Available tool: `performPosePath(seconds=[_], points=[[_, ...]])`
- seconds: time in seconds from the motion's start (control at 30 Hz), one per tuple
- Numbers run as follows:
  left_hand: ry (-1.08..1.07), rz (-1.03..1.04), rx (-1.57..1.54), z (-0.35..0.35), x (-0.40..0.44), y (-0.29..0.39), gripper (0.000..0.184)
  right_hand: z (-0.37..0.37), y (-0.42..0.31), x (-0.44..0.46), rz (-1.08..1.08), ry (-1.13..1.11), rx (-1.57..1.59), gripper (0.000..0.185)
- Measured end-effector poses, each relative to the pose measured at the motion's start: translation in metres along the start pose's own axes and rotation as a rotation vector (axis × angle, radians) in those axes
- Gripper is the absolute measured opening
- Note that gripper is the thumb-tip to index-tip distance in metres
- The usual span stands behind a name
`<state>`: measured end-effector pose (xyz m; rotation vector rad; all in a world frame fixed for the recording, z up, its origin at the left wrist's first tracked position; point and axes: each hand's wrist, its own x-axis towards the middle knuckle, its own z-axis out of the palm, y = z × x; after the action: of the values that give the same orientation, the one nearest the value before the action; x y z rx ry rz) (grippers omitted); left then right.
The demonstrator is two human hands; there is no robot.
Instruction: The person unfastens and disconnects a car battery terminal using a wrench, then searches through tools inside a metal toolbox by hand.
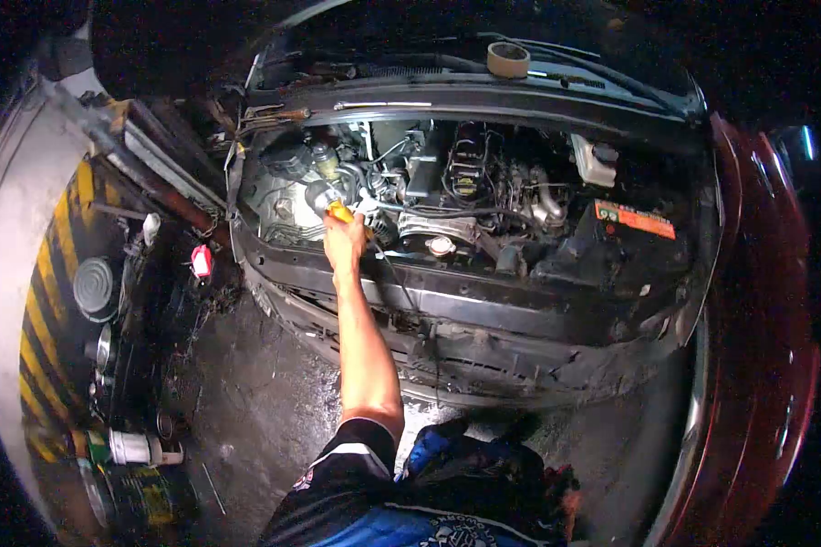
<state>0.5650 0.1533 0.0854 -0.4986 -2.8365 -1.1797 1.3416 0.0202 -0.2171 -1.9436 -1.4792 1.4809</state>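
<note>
My left hand (pixel 345 246) reaches over the front of the open engine bay, fingers wrapped round a yellow-handled lamp (pixel 339 212). The lamp's round head points into the left side of the bay, where metal parts and a reservoir (pixel 325 162) are brightly lit. A thin dark cable hangs below the hand. To the right of it lie the engine (pixel 467 164) and a round radiator cap (pixel 441 246). My right hand cannot be made out; the area beside my torso is dark.
A tape roll (pixel 508 60) rests near the windshield base. A battery with an orange label (pixel 636 221) sits at the bay's right. Tools lie along the upper left edge. At left are a striped yellow-black surface (pixel 53 319) and a white container (pixel 133 448). A red car (pixel 762 346) stands at right.
</note>
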Motion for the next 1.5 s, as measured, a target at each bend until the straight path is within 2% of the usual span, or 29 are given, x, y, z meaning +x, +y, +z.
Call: performPosePath(seconds=[0.03, 0.07, 0.13, 0.27, 0.3, 0.37, 0.47, 0.5, 0.53, 0.6, 0.63, 0.67, 0.7, 0.77, 0.83, 0.9, 1.0, 1.1, 1.17, 1.3, 1.37, 1.4, 1.5], points=[[0.002, 0.009, -0.013, -0.003, -0.006, 0.003, 0.080, -0.013, -0.004, 0.016, 0.066, 0.040, -0.023, 0.042], [0.064, 0.056, -0.038, -0.013, -0.027, 0.014, 0.086, -0.028, -0.004, 0.033, 0.072, 0.032, -0.011, 0.044], [0.054, 0.065, -0.013, -0.020, -0.046, 0.020, 0.090, -0.062, -0.005, 0.064, 0.062, -0.019, -0.002, 0.047], [0.006, 0.165, 0.011, -0.036, -0.085, 0.028, 0.089, -0.137, -0.021, 0.116, -0.085, 0.139, 0.088, 0.054], [-0.018, 0.209, 0.005, -0.040, -0.095, 0.031, 0.088, -0.150, -0.045, 0.125, -0.146, 0.238, 0.079, 0.055], [-0.071, 0.284, -0.029, -0.047, -0.113, 0.041, 0.087, -0.162, -0.169, 0.114, -0.279, 0.518, -0.008, 0.059], [-0.178, 0.389, -0.016, -0.053, -0.132, 0.053, 0.086, -0.195, -0.211, 0.190, -0.586, 0.822, -0.405, 0.056], [-0.147, 0.508, -0.011, -0.048, -0.135, 0.050, 0.087, -0.203, -0.231, 0.208, -0.737, 0.863, -0.569, 0.054], [-0.175, 0.558, -0.011, -0.045, -0.138, 0.049, 0.087, -0.190, -0.291, 0.198, -0.623, 0.830, -0.017, 0.052], [-0.306, 0.598, -0.025, -0.041, -0.147, 0.056, 0.087, -0.166, -0.385, 0.167, -0.621, 0.790, 0.182, 0.048], [-0.328, 0.634, -0.015, -0.035, -0.151, 0.057, 0.086, -0.156, -0.411, 0.159, -0.648, 0.849, 0.060, 0.048], [-0.381, 0.624, 0.007, -0.033, -0.159, 0.062, 0.086, -0.142, -0.438, 0.144, -0.649, 0.818, 0.124, 0.049], [-0.421, 0.614, 0.027, -0.029, -0.165, 0.068, 0.085, -0.135, -0.437, 0.152, -0.737, 0.767, 0.135, 0.053], [-0.383, 0.825, 0.023, -0.017, -0.167, 0.069, 0.085, -0.117, -0.442, 0.159, -0.739, 0.703, 0.083, 0.050], [-0.447, 0.811, 0.010, -0.009, -0.178, 0.074, 0.084, -0.101, -0.445, 0.159, -0.738, 0.706, -0.157, 0.051], [-0.516, 0.814, -0.003, -0.002, -0.188, 0.084, 0.085, -0.085, -0.435, 0.170, -0.735, 0.772, -0.207, 0.052], [-0.549, 0.912, 0.029, 0.016, -0.194, 0.097, 0.085, -0.081, -0.423, 0.180, -0.722, 0.789, -0.233, 0.053], [-0.602, 0.970, 0.071, 0.029, -0.190, 0.101, 0.085, -0.087, -0.427, 0.176, -0.636, 0.848, -0.158, 0.050], [-0.605, 1.049, 0.090, 0.039, -0.184, 0.102, 0.085, -0.093, -0.433, 0.179, -0.653, 0.918, -0.140, 0.044], [-0.734, 0.943, 0.146, 0.043, -0.182, 0.122, 0.087, -0.102, -0.445, 0.182, -0.640, 0.908, -0.137, 0.041], [-0.715, 0.978, 0.136, 0.051, -0.181, 0.125, 0.088, -0.093, -0.448, 0.194, -0.632, 0.932, -0.118, 0.042], [-0.721, 0.982, 0.131, 0.053, -0.178, 0.127, 0.088, -0.086, -0.452, 0.196, -0.529, 0.890, -0.054, 0.045], [-0.747, 0.956, 0.169, 0.051, -0.168, 0.126, 0.087, -0.061, -0.452, 0.218, -0.528, 0.956, -0.246, 0.048]])
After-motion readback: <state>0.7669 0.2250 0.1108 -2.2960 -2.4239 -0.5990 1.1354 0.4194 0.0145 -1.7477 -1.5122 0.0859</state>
